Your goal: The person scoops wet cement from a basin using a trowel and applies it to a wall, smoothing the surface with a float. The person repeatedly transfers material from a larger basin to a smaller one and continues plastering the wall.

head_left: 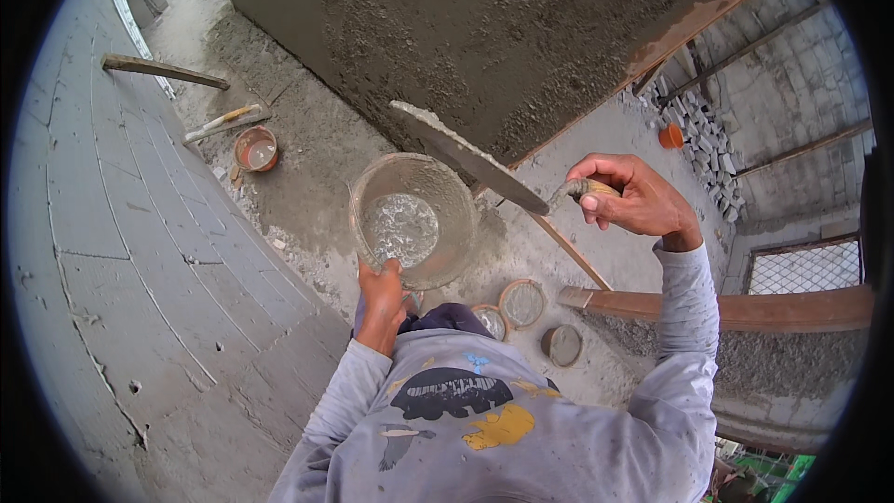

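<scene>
My left hand [380, 303] is closed on the near rim of a wide, mortar-smeared bucket [452, 214]. A pale, wet-looking mix lies in its bottom. Out to the right, my right hand [643, 200] grips a trowel [480, 168] by its short wooden handle. The long blade reaches left above the bucket's right side, and pale mortar clings along its far end. Just beyond the blade stands a wall [447, 37] coated in grey plaster, smoother at the left and rougher at the right. I cannot tell whether the blade touches it.
Several small mortar-caked buckets, one of them round and grey [523, 303], stand by my legs. A reddish bucket [255, 149] and a long-handled tool [223, 123] lie left, near a grey block wall [168, 251]. A timber [168, 69] leans there. Rubble [703, 144] and an orange bucket [670, 136] are at right.
</scene>
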{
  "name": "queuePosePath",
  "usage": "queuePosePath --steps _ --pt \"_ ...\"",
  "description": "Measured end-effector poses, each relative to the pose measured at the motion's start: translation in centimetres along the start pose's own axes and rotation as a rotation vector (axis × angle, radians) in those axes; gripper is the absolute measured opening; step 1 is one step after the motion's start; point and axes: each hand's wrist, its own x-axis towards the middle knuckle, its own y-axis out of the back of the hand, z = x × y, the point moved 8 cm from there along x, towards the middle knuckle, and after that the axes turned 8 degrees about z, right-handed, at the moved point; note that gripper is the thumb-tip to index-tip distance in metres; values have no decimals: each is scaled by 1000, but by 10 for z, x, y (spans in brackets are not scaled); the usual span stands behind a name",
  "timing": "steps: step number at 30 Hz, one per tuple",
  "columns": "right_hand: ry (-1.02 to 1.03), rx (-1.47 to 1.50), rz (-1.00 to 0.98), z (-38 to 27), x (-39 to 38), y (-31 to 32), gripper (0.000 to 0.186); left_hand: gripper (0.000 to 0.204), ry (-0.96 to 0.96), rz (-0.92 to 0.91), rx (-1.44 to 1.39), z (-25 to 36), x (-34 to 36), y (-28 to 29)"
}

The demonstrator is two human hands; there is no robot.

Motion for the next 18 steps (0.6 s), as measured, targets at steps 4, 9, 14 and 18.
queuePosePath --steps 4,9,14,18 --pt "164 -764 610 -55 1 107 43 64 32 30 -61 -8 -5 2" --pt "490 -926 1132 -129 -65 113 44 71 -175 28 -79 -1 6 10" --pt "128 -1057 356 54 -24 -24 32 93 -482 -104 167 23 -10 -18" --pt "7 -1184 195 208 38 -135 32 101 -714 -133 660 55 -53 -37"
